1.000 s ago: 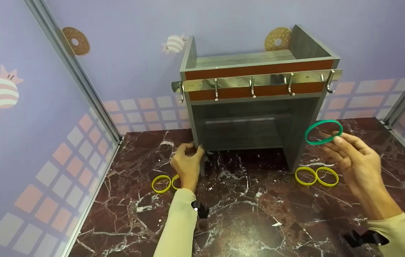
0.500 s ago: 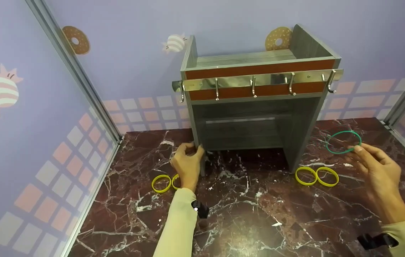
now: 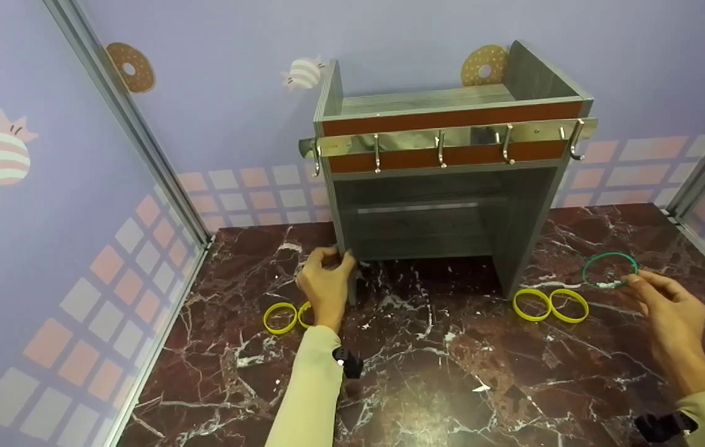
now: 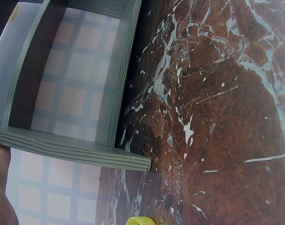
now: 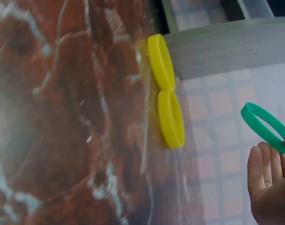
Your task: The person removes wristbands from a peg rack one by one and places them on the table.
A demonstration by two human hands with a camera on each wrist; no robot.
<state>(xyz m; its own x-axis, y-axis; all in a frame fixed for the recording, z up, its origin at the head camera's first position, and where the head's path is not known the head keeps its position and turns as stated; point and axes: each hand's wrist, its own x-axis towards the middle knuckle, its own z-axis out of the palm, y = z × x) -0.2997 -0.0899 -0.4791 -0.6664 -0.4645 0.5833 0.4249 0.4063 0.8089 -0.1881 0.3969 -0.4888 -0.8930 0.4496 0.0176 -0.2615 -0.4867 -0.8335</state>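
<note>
My left hand [image 3: 325, 282] grips the lower front edge of the left side panel of a grey wooden shelf unit [image 3: 529, 217]. In the left wrist view, only part of that hand shows at the panel [image 4: 72, 147]. Off to the right, my right hand [image 3: 675, 316] pinches a green silicone wristband [image 5: 262, 130] between thumb and fingers. The wristband is held above the marble-patterned surface, apart from the shelf unit. Near the unit's right foot lie two yellow wristbands [image 5: 161, 61], side by side and touching. Another yellow wristband [image 4: 140, 220] and one partly hidden by my left wrist lie on the left.
A metal strip [image 3: 411, 143] with several hooks runs across the unit's front, its ends jutting past both sides. Patterned walls [image 3: 215, 81] close in the back, left and right. Dark marbled tabletop [image 3: 427, 379] stretches in front of the unit.
My right hand has moved right and down with the green wristband, away from the hooks. The band now looks thinner and flatter in the head view. My left hand has stayed on the panel.
</note>
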